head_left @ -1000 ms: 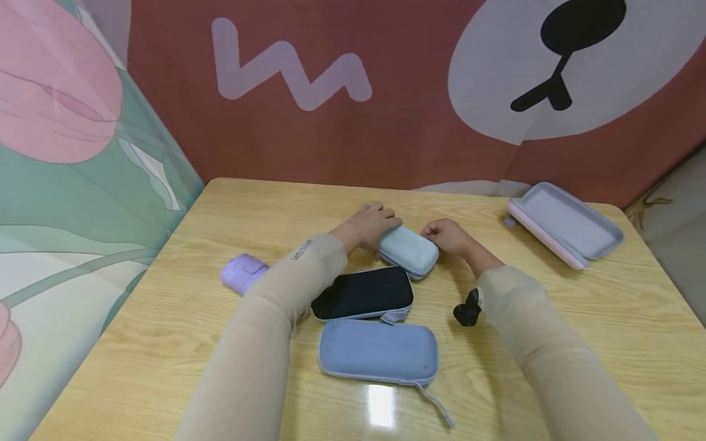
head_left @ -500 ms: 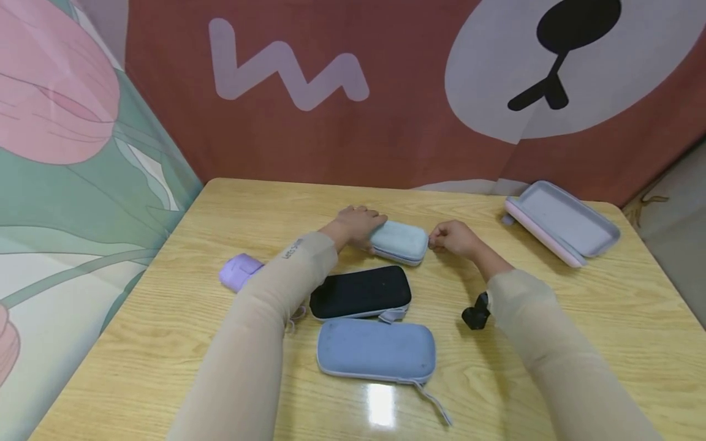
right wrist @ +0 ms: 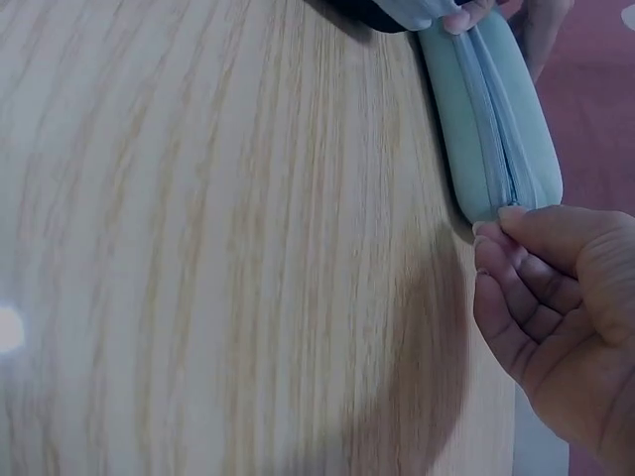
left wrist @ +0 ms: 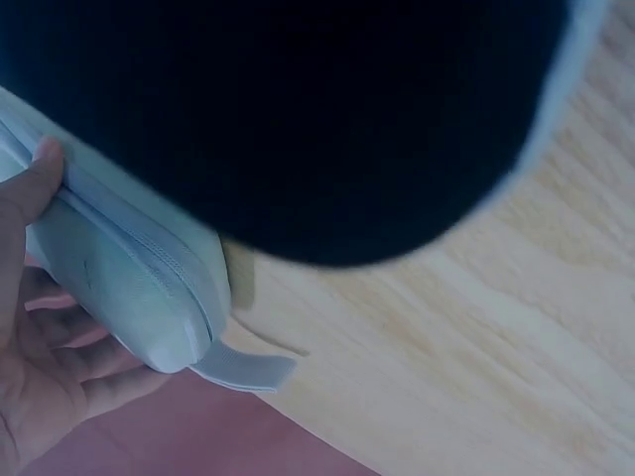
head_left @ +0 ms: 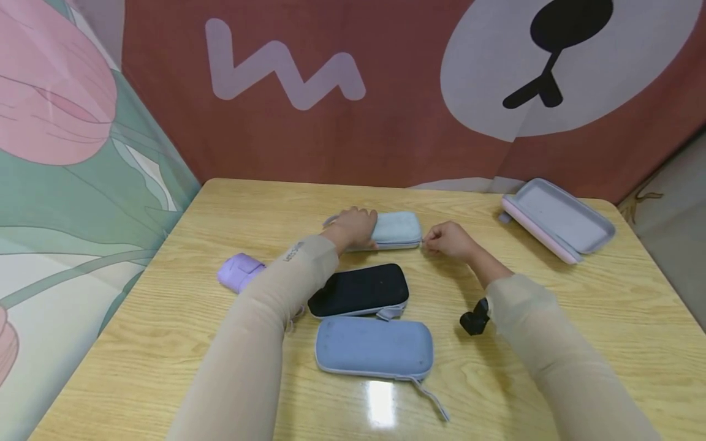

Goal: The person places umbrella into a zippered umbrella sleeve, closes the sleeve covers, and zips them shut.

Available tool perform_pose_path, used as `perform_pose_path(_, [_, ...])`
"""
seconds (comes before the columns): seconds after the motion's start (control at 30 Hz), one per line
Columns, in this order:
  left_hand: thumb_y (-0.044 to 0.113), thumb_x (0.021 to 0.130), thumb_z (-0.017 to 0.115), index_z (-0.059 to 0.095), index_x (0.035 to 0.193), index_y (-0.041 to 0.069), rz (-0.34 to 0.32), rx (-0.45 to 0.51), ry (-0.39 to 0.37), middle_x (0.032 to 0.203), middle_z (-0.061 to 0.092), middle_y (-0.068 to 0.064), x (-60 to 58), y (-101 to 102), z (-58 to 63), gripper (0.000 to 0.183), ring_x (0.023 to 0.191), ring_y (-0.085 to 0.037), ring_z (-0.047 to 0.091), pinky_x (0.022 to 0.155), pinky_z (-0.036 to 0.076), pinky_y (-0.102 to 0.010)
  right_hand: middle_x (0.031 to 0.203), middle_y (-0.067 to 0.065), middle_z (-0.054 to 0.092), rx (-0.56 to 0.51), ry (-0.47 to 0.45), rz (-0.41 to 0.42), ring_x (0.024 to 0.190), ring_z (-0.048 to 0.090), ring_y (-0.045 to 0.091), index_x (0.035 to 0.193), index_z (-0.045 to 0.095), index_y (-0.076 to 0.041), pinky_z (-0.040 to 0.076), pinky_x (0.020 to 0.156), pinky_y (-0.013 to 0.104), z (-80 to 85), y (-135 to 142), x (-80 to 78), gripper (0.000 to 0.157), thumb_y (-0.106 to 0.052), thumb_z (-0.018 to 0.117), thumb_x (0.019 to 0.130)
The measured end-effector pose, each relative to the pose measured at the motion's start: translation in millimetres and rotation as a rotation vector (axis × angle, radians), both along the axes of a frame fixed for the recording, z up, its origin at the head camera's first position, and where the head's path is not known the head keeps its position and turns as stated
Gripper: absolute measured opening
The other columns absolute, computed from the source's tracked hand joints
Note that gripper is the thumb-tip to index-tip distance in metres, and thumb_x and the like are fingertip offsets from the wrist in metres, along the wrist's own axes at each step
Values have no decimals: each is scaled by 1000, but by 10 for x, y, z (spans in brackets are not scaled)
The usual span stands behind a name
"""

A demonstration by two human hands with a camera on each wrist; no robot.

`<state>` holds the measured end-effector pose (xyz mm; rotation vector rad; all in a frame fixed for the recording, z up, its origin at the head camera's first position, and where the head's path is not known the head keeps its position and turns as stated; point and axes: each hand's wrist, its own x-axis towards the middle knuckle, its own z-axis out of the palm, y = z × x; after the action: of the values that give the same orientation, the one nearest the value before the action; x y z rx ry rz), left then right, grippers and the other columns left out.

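A pale blue zippered pencil case (head_left: 398,228) lies near the far side of the table, its zip facing the person. My left hand (head_left: 355,228) grips its left part; the left wrist view shows the thumb on the zip side and the fingers around the other side. At the case's right end, my right hand (head_left: 449,239) pinches at the end of the zip between thumb and index finger, as the right wrist view shows with the hand (right wrist: 566,297) close up. The small zip pull is hidden by the fingertips. A loop strap (left wrist: 243,369) sticks out at the left end.
Nearer the person lie a black case (head_left: 361,290) and a blue case (head_left: 375,347) with a cord. A purple pouch (head_left: 239,272) is at left, partly behind the left sleeve. An opened pink-and-grey case (head_left: 559,217) lies at the back right, before the printed wall cloth (head_left: 386,147).
The pale blue case has turned from slanting to nearly straight across and shifted back and left, with my left hand on it. My right hand has stayed at its right end.
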<state>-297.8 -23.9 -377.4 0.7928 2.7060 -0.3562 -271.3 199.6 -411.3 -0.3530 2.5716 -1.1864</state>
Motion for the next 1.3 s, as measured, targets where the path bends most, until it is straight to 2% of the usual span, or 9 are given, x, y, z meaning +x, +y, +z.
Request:
perform_pose_path(0.23, [58, 77, 47, 24, 135, 6, 50, -3, 10, 124, 43, -11, 42, 25, -12, 81, 110, -28, 41, 86, 37, -40, 70, 10, 58, -10, 14, -31, 63, 50, 17, 79, 61, 9, 44, 57, 29, 3, -61, 35, 14, 0, 51, 83])
perform_pose_path(0.4, [62, 74, 48, 27, 135, 5, 48, 11, -9, 124, 44, -11, 44, -42, -8, 86, 111, -27, 41, 86, 38, -37, 69, 13, 59, 14, 21, -137, 59, 50, 17, 71, 61, 8, 41, 53, 26, 9, -158, 38, 19, -3, 52, 84])
perform_pose_path(0.5, [58, 75, 51, 24, 136, 7, 13, 23, -44, 127, 41, -10, 36, -126, 26, 84, 114, -26, 38, 89, 36, -36, 72, 15, 61, 18, 18, -196, 60, 51, 20, 69, 61, 9, 39, 52, 25, 21, -208, 34, 21, -5, 53, 83])
perform_pose_path(0.73, [38, 74, 65, 16, 139, 14, -131, 131, -160, 138, 22, -15, 71, -295, 93, 84, 122, -29, 26, 96, 27, -35, 80, 16, 62, 18, 8, -281, 71, 56, 25, 78, 63, 9, 44, 58, 26, 8, -232, -21, 18, -6, 54, 83])
perform_pose_path(0.83, [35, 71, 68, 15, 139, 14, -157, 166, -183, 139, 16, -19, 104, -320, 93, 89, 123, -32, 24, 97, 26, -35, 80, 16, 62, 9, 15, -294, 71, 57, 24, 80, 62, 9, 43, 57, 25, -7, -229, -56, 20, -6, 51, 84])
perform_pose_path(1.03, [37, 72, 66, 17, 138, 10, -180, 160, -126, 137, 20, -22, 139, -307, 59, 87, 116, -33, 35, 93, 32, -35, 86, 20, 62, -24, 25, -320, 73, 58, 25, 84, 62, 9, 43, 56, 23, -36, -252, -102, 19, -6, 51, 85])
perform_pose_path(1.23, [37, 72, 67, 20, 138, 10, -147, 145, -110, 136, 22, -22, 144, -275, 60, 86, 114, -32, 39, 92, 33, -35, 86, 20, 61, -24, 59, -275, 73, 57, 26, 84, 62, 10, 42, 56, 24, -31, -272, -81, 17, -4, 51, 85])
perform_pose_path(1.3, [37, 72, 67, 20, 138, 10, -140, 142, -110, 136, 23, -22, 145, -267, 65, 85, 114, -32, 38, 92, 33, -35, 81, 18, 61, 2, 81, -235, 70, 55, 23, 81, 62, 9, 41, 55, 24, -17, -295, -66, 16, -2, 51, 84])
